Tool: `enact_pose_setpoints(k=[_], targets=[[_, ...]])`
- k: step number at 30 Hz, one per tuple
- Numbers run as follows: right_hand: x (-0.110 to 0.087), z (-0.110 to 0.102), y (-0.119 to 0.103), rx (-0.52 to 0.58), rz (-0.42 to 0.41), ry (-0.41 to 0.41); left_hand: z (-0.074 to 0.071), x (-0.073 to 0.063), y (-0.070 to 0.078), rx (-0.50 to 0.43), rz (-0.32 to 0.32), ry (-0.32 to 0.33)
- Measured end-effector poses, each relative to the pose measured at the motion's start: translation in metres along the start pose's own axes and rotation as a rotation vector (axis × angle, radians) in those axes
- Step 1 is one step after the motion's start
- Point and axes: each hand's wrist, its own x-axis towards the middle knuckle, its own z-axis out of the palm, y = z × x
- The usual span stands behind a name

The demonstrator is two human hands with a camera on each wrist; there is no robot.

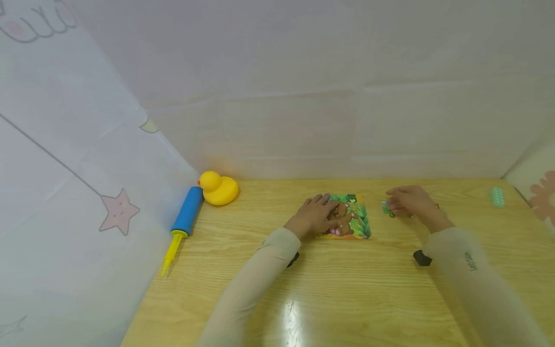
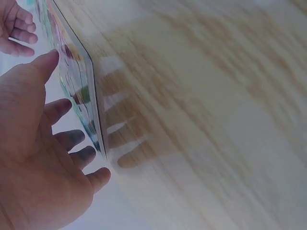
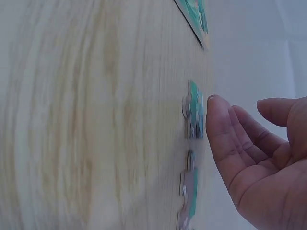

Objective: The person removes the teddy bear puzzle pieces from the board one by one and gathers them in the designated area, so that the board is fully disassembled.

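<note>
A colourful puzzle board with brown cartoon animals and green leaves lies flat on the table. My left hand is over its left part, fingers loosely spread and covering some of the picture. In the left wrist view, the fingertips stand along the board's side with nothing pinched between them. Just right of the board, my right hand hovers low over loose puzzle pieces. One green piece lies below the fingers in the right wrist view, and another piece sits close by. The right hand's fingers are relaxed and hold nothing.
A yellow rubber duck and a blue hand pump with a yellow nozzle are at the table's left side. A small mint-green bumpy object lies at the far right. Pale sheet-covered walls border the wooden table.
</note>
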Motion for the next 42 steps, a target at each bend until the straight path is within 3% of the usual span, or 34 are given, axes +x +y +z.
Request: enact_pose_setpoints(k=[4,15,21,32,42], targets=[[0.005,0.011,-0.002,0.033,-0.007,-0.045,-0.002,-0.001,0.003,-0.014,0.01,-0.01],[0.015,0.046,-0.011,0.01,-0.014,-0.154,-0.001,-0.003,0.01,-0.062,-0.01,-0.137],[0.015,0.054,-0.014,0.005,-0.015,-0.16,0.002,0.0,0.01,-0.078,-0.018,-0.154],[0.014,0.055,-0.02,-0.092,-0.024,-0.164,0.006,0.001,0.017,-0.016,-0.071,-0.099],[0.015,0.055,-0.02,-0.111,-0.014,-0.169,0.009,0.002,0.024,0.036,-0.123,-0.068]])
